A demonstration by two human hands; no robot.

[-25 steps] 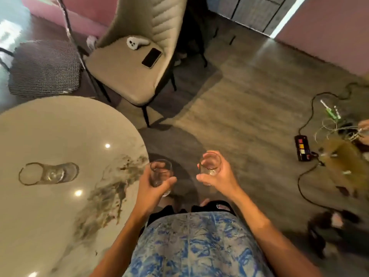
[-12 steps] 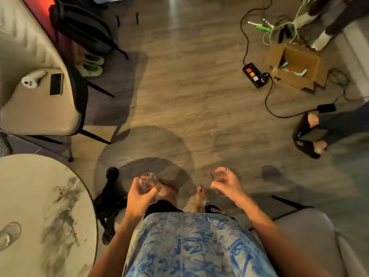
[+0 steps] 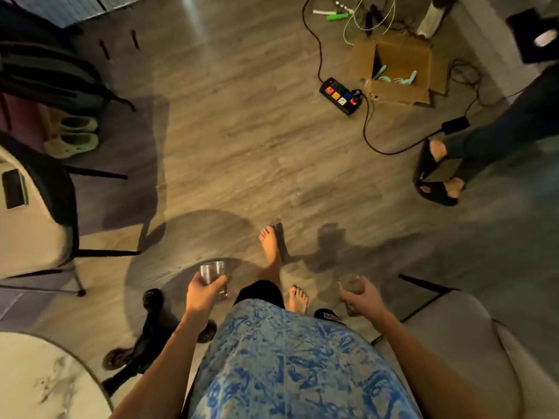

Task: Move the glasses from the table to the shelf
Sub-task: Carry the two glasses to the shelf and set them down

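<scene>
My left hand (image 3: 202, 293) grips a clear drinking glass (image 3: 212, 272) upright, held over the wooden floor in front of my body. In my right hand (image 3: 361, 299) is a second clear glass (image 3: 349, 284), blurred and partly covered by my fingers. Only a corner of the round marble table (image 3: 33, 379) shows at the bottom left, behind me and to the left. No shelf is in view.
A beige chair (image 3: 30, 234) with a phone (image 3: 13, 189) on it stands at left, another beige chair (image 3: 472, 337) at bottom right. On the floor ahead lie a power strip (image 3: 341, 96), cables and a cardboard box (image 3: 399, 71). Another person's sandalled feet (image 3: 438, 173) stand at right. The black table base (image 3: 142, 337) is near my left leg.
I have turned away from the table and stepped forward. The table has slid to the bottom left corner, and both hands still carry their glasses.
</scene>
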